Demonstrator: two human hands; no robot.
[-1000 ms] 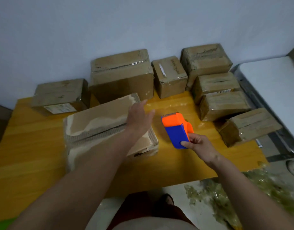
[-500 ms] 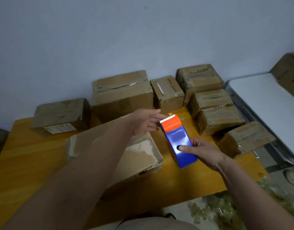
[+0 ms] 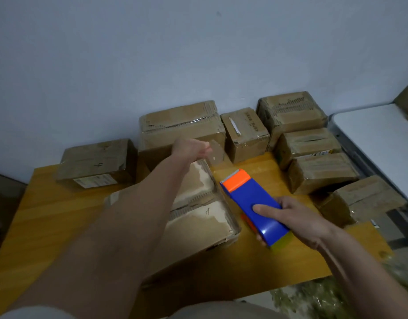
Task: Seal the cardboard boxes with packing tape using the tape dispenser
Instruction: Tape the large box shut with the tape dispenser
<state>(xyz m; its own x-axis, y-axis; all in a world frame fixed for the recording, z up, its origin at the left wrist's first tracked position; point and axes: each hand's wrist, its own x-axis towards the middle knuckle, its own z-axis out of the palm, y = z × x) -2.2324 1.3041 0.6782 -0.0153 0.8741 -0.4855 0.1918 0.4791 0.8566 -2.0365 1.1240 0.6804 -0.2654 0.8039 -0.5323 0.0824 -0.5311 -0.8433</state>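
The right hand point(image 3: 297, 219) grips the blue and orange plastic tape dispenser point(image 3: 256, 208), thumb pressed flat on its blue top face and fingers wrapped beneath. The dispenser lies slanted above the yellow wooden counter point(image 3: 49, 217), its orange head with the pale cutting edge pointing to the far left, its yellow-green rear end toward the near right. It sits just right of the worn brown cardboard box point(image 3: 198, 215) in the middle of the counter.

The left hand point(image 3: 190, 149) reaches out over the far end of that box, fingers loosely curled; it appears to pinch a strip of clear packing tape point(image 3: 213, 151) that hangs down toward the box's far edge, though the blur makes the pinch hard to confirm. The left forearm crosses above most of the box, hiding its left part. The box's top shows torn, pale patches and a seam running across it.

Along the far edge of the counter, against the pale blue wall point(image 3: 175, 54), stands a row of taped boxes: a low flat box with a white label point(image 3: 97, 162) at the left, a large box point(image 3: 180, 127) behind the left hand, a small cube-shaped box point(image 3: 244, 134), and a bigger box point(image 3: 290, 113) farther right. Three more boxes point(image 3: 320, 171) lie in a line down the right side of the counter. To the right of the counter is a white surface with a metal frame point(image 3: 378, 139). Crumpled clear wrapping point(image 3: 325, 300) lies on the floor at the near right.
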